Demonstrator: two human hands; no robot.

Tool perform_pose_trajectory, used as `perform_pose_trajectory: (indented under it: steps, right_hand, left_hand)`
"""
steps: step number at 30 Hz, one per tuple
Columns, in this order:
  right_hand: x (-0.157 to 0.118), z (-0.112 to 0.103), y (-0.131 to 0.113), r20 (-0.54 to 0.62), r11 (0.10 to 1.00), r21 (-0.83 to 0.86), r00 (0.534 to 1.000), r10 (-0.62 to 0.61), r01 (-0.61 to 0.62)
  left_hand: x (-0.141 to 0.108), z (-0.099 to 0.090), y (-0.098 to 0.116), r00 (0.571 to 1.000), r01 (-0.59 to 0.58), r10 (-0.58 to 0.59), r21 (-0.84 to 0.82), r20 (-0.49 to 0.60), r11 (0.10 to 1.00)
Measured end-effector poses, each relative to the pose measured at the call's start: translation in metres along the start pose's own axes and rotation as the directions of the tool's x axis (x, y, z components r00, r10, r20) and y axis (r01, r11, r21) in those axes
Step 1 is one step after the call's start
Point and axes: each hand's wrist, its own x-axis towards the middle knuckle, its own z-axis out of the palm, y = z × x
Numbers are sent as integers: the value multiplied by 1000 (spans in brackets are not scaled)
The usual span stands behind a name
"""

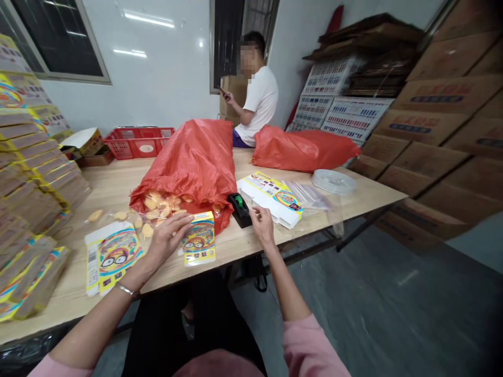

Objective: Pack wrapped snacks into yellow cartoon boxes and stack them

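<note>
My left hand [173, 234] is at the upper left edge of a small yellow printed box [199, 242] with a cartoon face, holding it at the table's front edge. Beside a black tape dispenser [240, 210] with a green core, my right hand [262, 225] has its fingers curled in a pinch; what they hold, if anything, is too small to make out. Behind my left hand, a red woven sack [192, 152] lies with its mouth towards me, showing wrapped yellow pieces [159, 203]. Flattened printed boxes [118, 256] lie left of my left hand.
More flat cartons [271, 199], clear plastic bags [308, 196] and a round clear lid [334, 180] lie right. Another red sack [302, 149] and a red basket [139, 142] are farther back. Stacked boxes [27, 157] line the left; a seated person [259, 97] holds a phone.
</note>
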Motion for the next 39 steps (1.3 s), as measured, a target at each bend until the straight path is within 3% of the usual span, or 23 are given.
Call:
perform_pose_trajectory:
  steps: [5, 10, 16, 24, 28, 30, 33, 36, 39]
  right_hand:
    - [35, 4, 27, 181, 985, -11, 968, 172, -173]
    - [39, 11, 36, 330, 936, 146, 908, 258, -319]
    - [22, 5, 42, 262, 895, 304, 932, 252, -327]
    - [-5, 0, 43, 113, 943, 196, 962, 250, -268]
    - [-35, 3, 11, 114, 951, 184, 966, 231, -249]
    - [-56, 11, -20, 196, 939, 241, 960, 199, -244]
    - [-82, 31, -72, 342, 837, 452, 926, 158, -310]
    - [-91, 54, -110, 387, 750, 556, 910, 147, -358]
    - [-88, 71, -125, 409, 718, 573, 897, 167, -395]
  left_hand:
    - [1, 5, 6, 999, 28, -27, 27, -27, 999]
    - [1, 3, 6, 1000, 9, -9, 39, -17, 999]
    - [2, 3, 6, 999, -23, 24, 28, -23, 999]
    - [0, 3, 8, 1000, -4, 5, 54, -21, 999]
    - [-2, 3, 10, 1000, -14, 14, 66, -4, 998]
    - [-2, 4, 10, 999, -33, 33, 73, -1, 997]
    - [-2, 4, 10, 998, -65, 67, 95, -20, 993]
    - [-2, 5, 12, 997, -78, 79, 94, -12, 993]
    - [-3, 5, 14, 997, -79, 79, 88, 5, 993]
